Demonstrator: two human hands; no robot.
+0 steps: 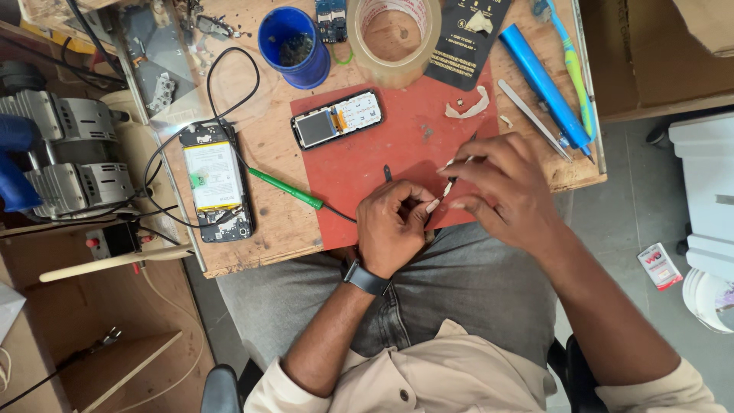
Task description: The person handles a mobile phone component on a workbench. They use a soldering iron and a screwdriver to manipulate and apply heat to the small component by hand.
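- Small white strip piece (446,188) sits between both hands at the near edge of the red mat (359,172), too small to tell what it is.
- Left hand (394,224) closed around the piece's lower end, thumb and forefinger pinching it; black watch on that wrist.
- Right hand (505,187) just right of the piece, fingers curled in a pinch on a thin dark tool (461,160) whose tip meets the piece.
- Both hands touch over the mat edge, above the lap.
- Opened keypad phone (336,118) lies on the mat, well up-left of the hands.
- Green-handled probe (284,188) with black lead lies left of the left hand, across the mat edge.
- Smartphone with back off (215,180) farther left on the wooden bench (267,222).
- Far side: blue cup (294,46), tape roll (394,38), blue tube (543,76), metal tweezers (533,118).
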